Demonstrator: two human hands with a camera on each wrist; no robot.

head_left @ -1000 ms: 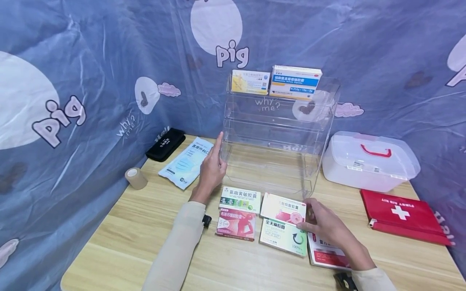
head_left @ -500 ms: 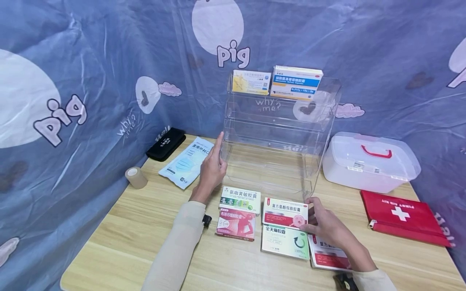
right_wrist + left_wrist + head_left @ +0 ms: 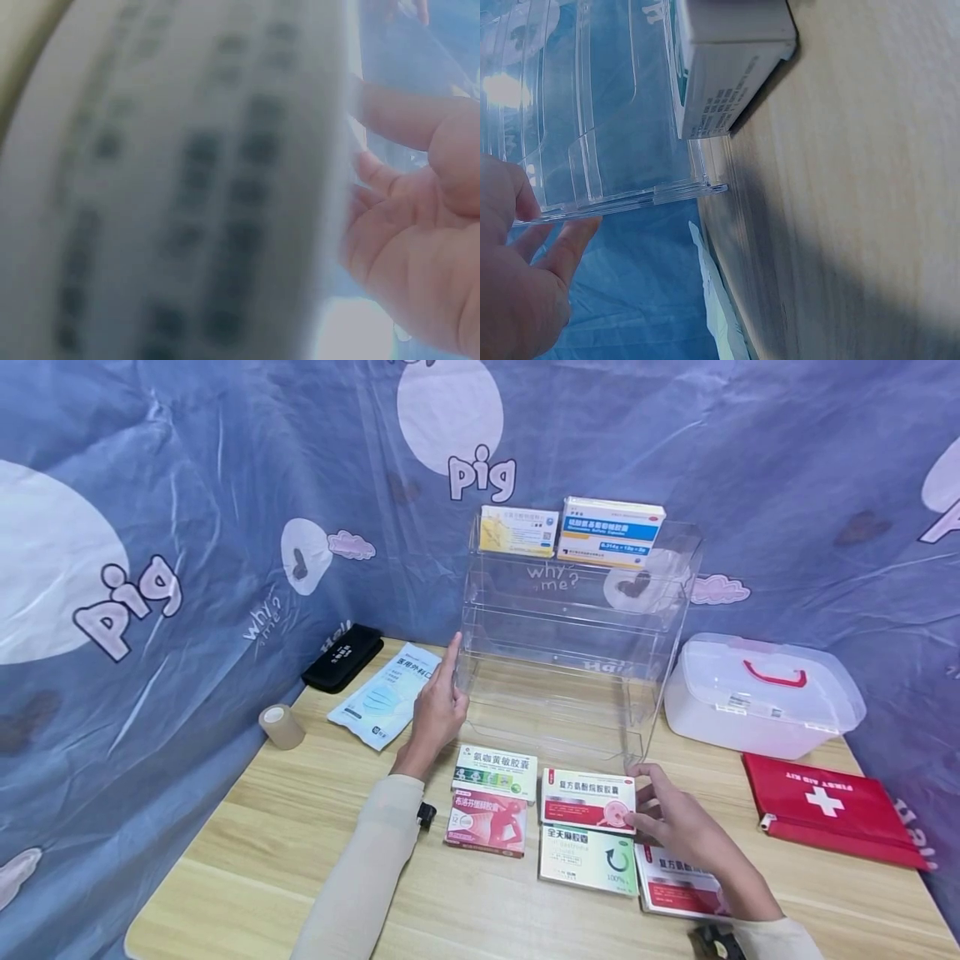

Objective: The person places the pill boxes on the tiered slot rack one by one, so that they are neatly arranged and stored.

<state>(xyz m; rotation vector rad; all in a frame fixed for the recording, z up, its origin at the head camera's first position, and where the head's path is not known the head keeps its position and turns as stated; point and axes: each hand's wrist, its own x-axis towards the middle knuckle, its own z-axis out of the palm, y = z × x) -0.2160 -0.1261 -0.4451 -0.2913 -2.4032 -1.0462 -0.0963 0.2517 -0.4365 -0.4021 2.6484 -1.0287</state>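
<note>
My right hand grips the right edge of a red-and-white medicine box, thumb at its lower right and a finger at the upper right corner. In the right wrist view, a blurred white printed box side hides the fingertips. My left hand rests with straight fingers along the left side wall of the clear acrylic display rack; in the left wrist view, thumb and fingers lie on opposite faces of that wall. A green-and-white medicine box lies directly in front of the red-and-white one.
A second red-and-white box, a white-and-green box and a pink box lie nearby. Two boxes stand on the rack's top tier. A white case, red first aid pouch, mask packet, black pouch and tape roll surround it.
The red-and-white box and the green box shifted slightly toward me and right, then stopped. My right thumb has drawn back a little toward the box's edge. My left hand has not moved.
</note>
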